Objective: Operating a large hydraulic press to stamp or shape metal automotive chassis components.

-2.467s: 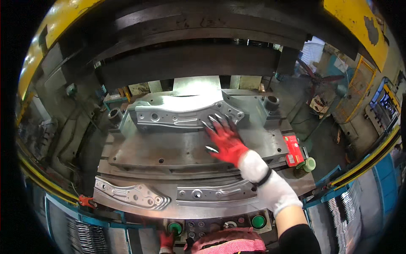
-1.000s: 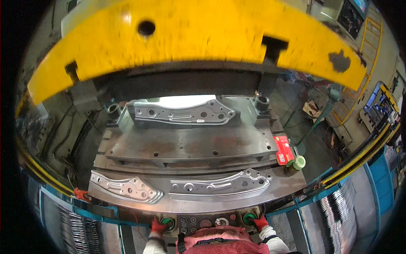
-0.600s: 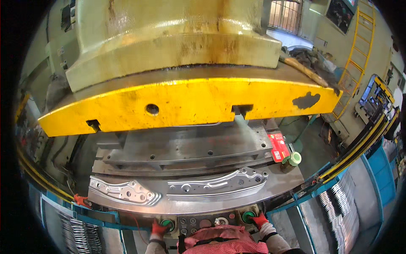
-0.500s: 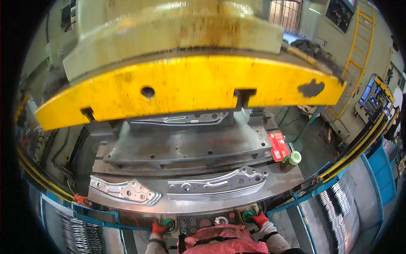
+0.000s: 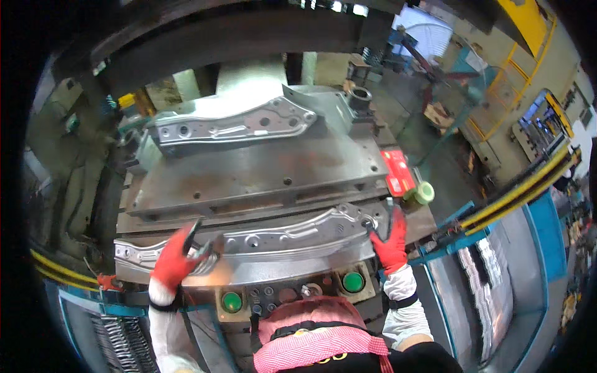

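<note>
Your left hand (image 5: 191, 247), fingers parted, over left-side metal panels (image 5: 138, 252); your right hand (image 5: 387, 231) spread at right end of central panel stack (image 5: 295, 237), contact unclear. Another panel (image 5: 233, 127) atop steel die (image 5: 249, 171).

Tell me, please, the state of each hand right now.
Left red-gloved hand: open, over the left stack of shaped grey metal panels; contact unclear.
Right red-gloved hand: open, at the right-hand grey metal panel stack's right end; contact unclear.

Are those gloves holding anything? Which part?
Can't tell: right hand is at the right end of the long stamped front panel, left hand near its left; neither grip is clear.
</note>
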Demonstrator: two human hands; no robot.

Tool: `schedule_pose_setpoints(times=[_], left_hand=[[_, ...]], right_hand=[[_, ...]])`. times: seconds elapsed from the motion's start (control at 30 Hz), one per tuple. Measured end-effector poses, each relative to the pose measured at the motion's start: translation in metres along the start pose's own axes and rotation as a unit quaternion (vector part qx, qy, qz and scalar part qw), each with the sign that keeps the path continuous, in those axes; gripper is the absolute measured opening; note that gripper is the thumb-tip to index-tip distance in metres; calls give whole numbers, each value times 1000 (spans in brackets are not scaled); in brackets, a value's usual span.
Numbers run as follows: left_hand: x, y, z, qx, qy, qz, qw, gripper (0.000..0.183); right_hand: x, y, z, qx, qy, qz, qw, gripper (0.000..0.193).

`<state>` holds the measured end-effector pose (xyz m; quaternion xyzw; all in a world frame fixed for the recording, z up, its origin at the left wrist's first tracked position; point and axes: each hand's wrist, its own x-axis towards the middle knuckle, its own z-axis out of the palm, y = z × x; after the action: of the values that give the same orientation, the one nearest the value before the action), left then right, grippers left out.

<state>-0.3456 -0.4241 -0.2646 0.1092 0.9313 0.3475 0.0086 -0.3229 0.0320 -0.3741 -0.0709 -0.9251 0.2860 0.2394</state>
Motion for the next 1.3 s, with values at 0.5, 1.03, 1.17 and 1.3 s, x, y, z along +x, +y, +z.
schedule_pose_setpoints(times=[0.5,1.03,1.17,1.3], left_hand=[[310,38,28,384,95,91,914,51],[58,-40,-75,472,21,152,868,47],[7,-112,-90,506,33,108,855,26],[-13,-160,-92,522,-57,-30,850,28]], right_hand=[[37,-83,71,-88,-293,-244,920,84],[34,-83,78,-56,-281,-251,925,79],[32,-89,79,-58,-281,-249,925,78],[34,-85,82,-63,-272,-253,926,76]])
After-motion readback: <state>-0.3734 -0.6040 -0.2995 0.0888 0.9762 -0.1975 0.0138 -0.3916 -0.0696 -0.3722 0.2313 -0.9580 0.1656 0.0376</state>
